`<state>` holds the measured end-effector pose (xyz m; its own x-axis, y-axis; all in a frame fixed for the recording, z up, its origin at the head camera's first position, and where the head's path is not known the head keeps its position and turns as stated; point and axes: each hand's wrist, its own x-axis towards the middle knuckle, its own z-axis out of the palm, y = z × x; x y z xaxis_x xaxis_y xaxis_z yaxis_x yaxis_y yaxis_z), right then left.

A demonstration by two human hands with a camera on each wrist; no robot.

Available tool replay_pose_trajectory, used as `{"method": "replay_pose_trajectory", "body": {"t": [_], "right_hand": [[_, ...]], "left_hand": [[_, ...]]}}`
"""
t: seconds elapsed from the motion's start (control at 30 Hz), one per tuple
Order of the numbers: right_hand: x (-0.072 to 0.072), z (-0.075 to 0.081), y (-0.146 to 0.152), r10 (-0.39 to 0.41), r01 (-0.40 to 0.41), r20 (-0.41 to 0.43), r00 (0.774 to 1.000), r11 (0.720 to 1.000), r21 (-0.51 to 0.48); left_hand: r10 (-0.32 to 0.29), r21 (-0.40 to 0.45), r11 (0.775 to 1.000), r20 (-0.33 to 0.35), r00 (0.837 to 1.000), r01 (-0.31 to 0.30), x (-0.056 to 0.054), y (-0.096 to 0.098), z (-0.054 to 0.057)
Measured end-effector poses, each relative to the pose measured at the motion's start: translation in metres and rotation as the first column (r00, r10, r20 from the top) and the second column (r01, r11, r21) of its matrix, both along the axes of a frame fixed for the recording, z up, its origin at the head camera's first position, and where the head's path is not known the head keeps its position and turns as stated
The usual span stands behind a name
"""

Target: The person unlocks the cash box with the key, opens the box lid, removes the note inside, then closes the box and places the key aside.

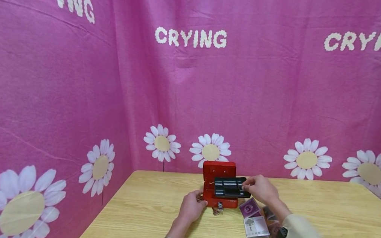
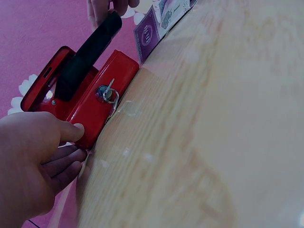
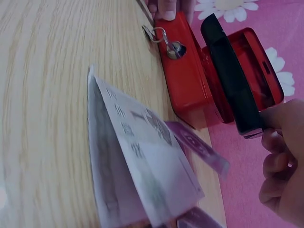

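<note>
A red cash box (image 1: 218,202) stands on the table with its lid (image 1: 220,169) raised. A ring of keys (image 2: 110,95) hangs from the lock on its front. My left hand (image 1: 192,207) holds the box at its left front corner, the thumb against the front face and the fingers along the side. With thumb and fingertips, my right hand (image 1: 262,188) pinches the right end of a black compartment tray (image 1: 231,193). The tray is tilted above the box. In the right wrist view, its outer end lies between my fingers (image 3: 275,142).
Right of the box lie printed paper notes, one white and folded (image 3: 142,156), one purple (image 1: 250,208). Some are partly hidden by my right arm. The wooden table (image 1: 134,212) meets a pink curtain (image 1: 247,93) with daisies behind and on the left.
</note>
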<state>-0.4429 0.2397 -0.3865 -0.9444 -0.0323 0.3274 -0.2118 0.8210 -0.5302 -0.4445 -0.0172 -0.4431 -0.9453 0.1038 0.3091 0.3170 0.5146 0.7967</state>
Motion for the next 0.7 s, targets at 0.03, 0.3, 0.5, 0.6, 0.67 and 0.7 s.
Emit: {"method": "replay_pose_trajectory", "body": {"t": [0.03, 0.3, 0.5, 0.6, 0.67, 0.7], "right_hand": [[0.000, 0.000, -0.002, -0.002, 0.002, 0.006, 1.000, 1.000, -0.005], [-0.002, -0.004, -0.015, -0.026, 0.026, 0.029, 0.999, 0.999, -0.021], [-0.004, -0.006, -0.023, -0.049, 0.052, 0.058, 0.997, 0.997, -0.054], [-0.006, -0.007, -0.027, -0.048, 0.051, 0.056, 0.997, 0.997, -0.053], [-0.007, -0.008, -0.030, -0.051, 0.053, 0.051, 0.997, 0.998, -0.046], [-0.008, -0.008, -0.031, -0.051, 0.053, 0.048, 0.998, 0.998, -0.044]], "left_hand": [[0.001, 0.001, 1.000, 0.002, 1.000, -0.001, 0.000, 0.000, 0.000], [0.000, 0.003, 1.000, 0.009, 1.000, 0.000, 0.001, -0.001, 0.000], [-0.011, 0.006, 1.000, -0.016, 1.000, 0.011, 0.001, -0.002, 0.000], [-0.015, 0.009, 1.000, -0.021, 1.000, 0.015, 0.000, -0.002, 0.000], [-0.016, 0.009, 1.000, -0.025, 1.000, 0.016, 0.001, -0.002, 0.000], [-0.014, 0.009, 1.000, -0.023, 1.000, 0.015, 0.000, -0.002, 0.000]]}}
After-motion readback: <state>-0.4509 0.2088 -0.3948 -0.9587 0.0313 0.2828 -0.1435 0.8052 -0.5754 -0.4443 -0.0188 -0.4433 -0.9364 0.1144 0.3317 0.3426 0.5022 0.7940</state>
